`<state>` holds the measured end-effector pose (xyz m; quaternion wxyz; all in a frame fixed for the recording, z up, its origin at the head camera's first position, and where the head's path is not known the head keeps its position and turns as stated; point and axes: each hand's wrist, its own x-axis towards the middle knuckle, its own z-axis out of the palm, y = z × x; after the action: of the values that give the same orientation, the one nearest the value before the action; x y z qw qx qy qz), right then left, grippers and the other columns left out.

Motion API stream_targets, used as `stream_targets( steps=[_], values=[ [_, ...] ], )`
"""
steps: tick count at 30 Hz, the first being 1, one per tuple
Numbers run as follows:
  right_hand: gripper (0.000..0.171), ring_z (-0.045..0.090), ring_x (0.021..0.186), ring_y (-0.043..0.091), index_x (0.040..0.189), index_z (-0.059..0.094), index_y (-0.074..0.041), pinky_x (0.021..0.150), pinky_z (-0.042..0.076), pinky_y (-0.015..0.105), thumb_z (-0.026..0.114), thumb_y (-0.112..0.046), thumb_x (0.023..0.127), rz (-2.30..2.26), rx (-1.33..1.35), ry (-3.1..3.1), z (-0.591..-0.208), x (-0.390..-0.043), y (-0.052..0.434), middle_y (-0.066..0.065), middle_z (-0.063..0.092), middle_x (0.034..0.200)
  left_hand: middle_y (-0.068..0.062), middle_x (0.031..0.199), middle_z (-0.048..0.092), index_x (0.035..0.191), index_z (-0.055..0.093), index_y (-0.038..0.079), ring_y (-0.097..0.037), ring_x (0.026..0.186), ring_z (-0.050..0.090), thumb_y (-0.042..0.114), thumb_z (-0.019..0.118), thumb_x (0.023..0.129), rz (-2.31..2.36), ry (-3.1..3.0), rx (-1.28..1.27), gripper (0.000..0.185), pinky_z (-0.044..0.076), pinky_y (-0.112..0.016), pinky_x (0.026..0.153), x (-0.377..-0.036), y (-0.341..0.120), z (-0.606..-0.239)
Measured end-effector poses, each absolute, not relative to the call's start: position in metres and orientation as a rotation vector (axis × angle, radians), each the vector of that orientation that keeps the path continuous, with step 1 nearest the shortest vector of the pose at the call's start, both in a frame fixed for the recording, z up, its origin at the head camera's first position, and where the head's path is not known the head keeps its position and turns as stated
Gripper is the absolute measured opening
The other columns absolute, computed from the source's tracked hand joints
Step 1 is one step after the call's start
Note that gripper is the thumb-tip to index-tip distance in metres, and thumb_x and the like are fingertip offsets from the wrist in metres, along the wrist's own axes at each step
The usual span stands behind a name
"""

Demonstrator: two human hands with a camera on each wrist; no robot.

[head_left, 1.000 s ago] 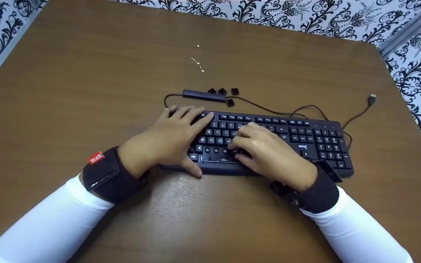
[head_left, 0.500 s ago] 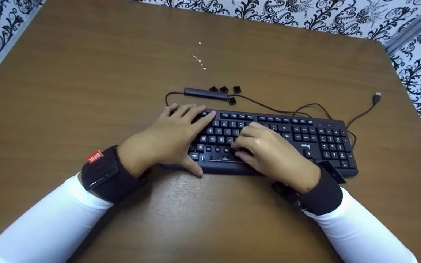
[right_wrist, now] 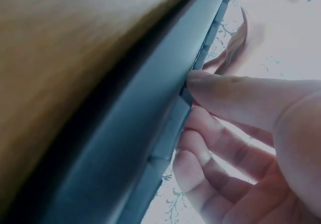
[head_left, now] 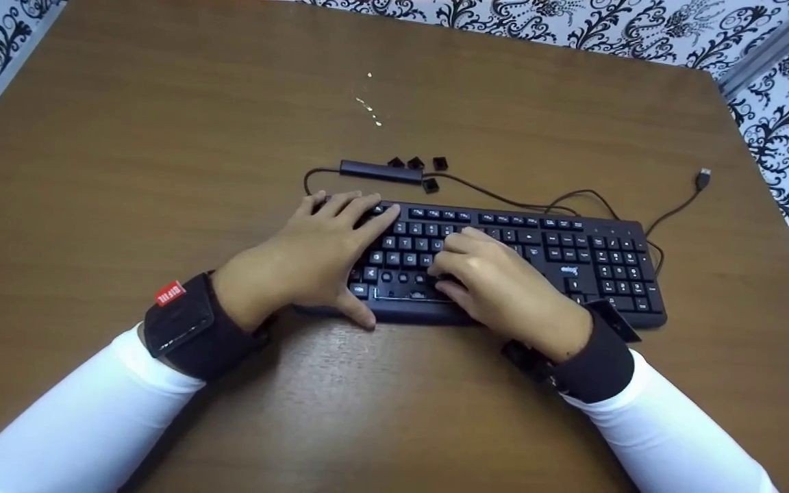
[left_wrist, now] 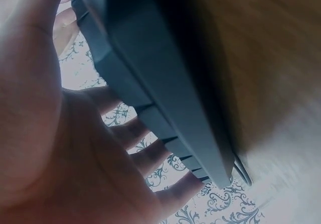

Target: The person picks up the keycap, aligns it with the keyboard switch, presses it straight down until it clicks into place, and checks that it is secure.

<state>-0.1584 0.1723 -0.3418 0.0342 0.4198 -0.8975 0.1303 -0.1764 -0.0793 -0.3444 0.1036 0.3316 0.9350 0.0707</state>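
A black keyboard [head_left: 572, 253] lies across the middle of the brown table [head_left: 161, 137]. My left hand [head_left: 340, 239] lies flat on its left end with straight fingers, and its thumb touches the front edge. In the left wrist view the palm [left_wrist: 75, 158] hovers over the keyboard's edge [left_wrist: 150, 83]. My right hand [head_left: 446, 274] has its fingers curled down onto a keycap in the lower middle rows. In the right wrist view its thumb [right_wrist: 241, 93] presses against a key at the keyboard's front [right_wrist: 150, 123]. The long slot of the bottom row looks bare.
Behind the keyboard lie a long black bar [head_left: 381, 171] and several loose keycaps [head_left: 416, 163]. The cable [head_left: 504, 202] loops behind the keyboard to a USB plug [head_left: 703, 178] at the right. Patterned wall borders the table's far and side edges.
Both hands stay where they were on the keyboard. The right hand's fingers shift only slightly, and the head view moves a little.
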Motion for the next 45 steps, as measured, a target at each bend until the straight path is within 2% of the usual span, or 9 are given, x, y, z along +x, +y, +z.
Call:
stream_targets(
  steps=[6,12,21,31,40,45],
  values=[
    [0.009,0.059,0.084,0.020,0.093,0.074,-0.008,0.076,0.055,0.033,0.077,-0.006,0.085,0.357,1.296,-2.780,-0.343,-0.158,0.168,0.003,0.064,0.089,-0.016,0.166,0.021,0.162,0.014,0.017,-0.038,0.151,0.024,0.082,0.074,0.059,0.213,2.762,0.978,0.136,0.020,-0.066,0.119,-0.176,-0.082,-0.345],
    [0.009,0.059,0.085,0.020,0.094,0.074,-0.009,0.078,0.055,0.034,0.077,-0.009,0.086,0.347,1.309,-2.752,-0.342,-0.158,0.170,0.003,0.063,0.089,-0.016,0.166,0.020,0.162,0.014,0.017,-0.038,0.151,0.023,0.083,0.073,0.059,0.207,2.757,0.975,0.136,0.019,-0.067,0.119,-0.175,-0.081,-0.343],
    [0.026,0.066,0.092,0.021,0.109,0.074,-0.006,0.084,0.058,0.035,0.078,-0.016,0.086,0.431,1.294,-2.689,-0.327,-0.165,0.182,0.008,0.072,0.100,-0.017,0.166,0.020,0.162,0.012,0.017,-0.038,0.151,0.023,0.082,0.074,0.057,0.213,2.745,0.970,0.138,0.017,-0.066,0.120,-0.175,-0.078,-0.344],
    [0.015,0.067,0.082,0.026,0.100,0.073,0.000,0.076,0.059,0.037,0.073,-0.005,0.086,0.405,1.115,-2.829,-0.295,-0.232,0.190,0.015,0.072,0.092,-0.016,0.165,0.022,0.162,0.013,0.017,-0.037,0.151,0.023,0.083,0.074,0.056,0.184,2.761,0.980,0.138,0.018,-0.065,0.120,-0.176,-0.079,-0.344],
    [0.021,0.068,0.090,0.032,0.107,0.072,0.002,0.083,0.059,0.043,0.067,-0.003,0.087,0.152,1.103,-3.042,-0.289,-0.285,0.163,0.020,0.072,0.102,-0.015,0.166,0.021,0.162,0.014,0.017,-0.037,0.151,0.023,0.082,0.075,0.057,0.195,2.756,0.970,0.138,0.018,-0.063,0.121,-0.177,-0.080,-0.344],
    [0.023,0.068,0.088,0.035,0.107,0.072,0.004,0.082,0.058,0.045,0.064,0.001,0.085,0.005,1.128,-3.088,-0.296,-0.299,0.148,0.022,0.072,0.098,-0.016,0.166,0.020,0.162,0.014,0.017,-0.038,0.151,0.022,0.082,0.075,0.058,0.201,2.749,0.967,0.137,0.017,-0.063,0.122,-0.176,-0.079,-0.344]
  ],
)
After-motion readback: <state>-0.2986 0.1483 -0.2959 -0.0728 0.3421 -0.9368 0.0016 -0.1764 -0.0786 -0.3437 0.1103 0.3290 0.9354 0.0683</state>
